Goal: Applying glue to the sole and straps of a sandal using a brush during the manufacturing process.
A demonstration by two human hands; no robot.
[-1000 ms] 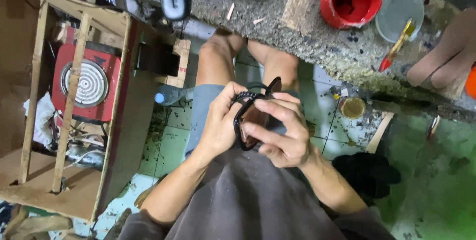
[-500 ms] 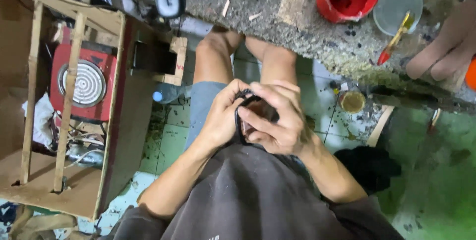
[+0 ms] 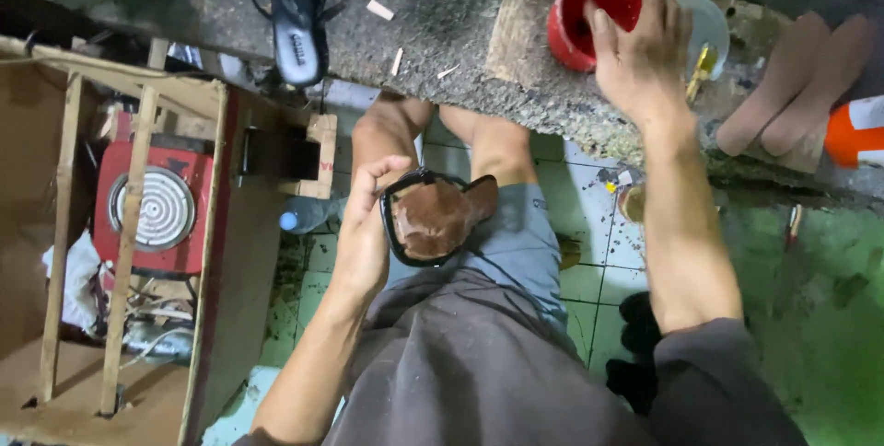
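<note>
Left hand holds sole | right hand on red cup rim

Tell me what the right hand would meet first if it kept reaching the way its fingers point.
The right hand would probably first meet the red round plastic bucket; its fingertips already sit by the rim, though depth is unclear.
</note>
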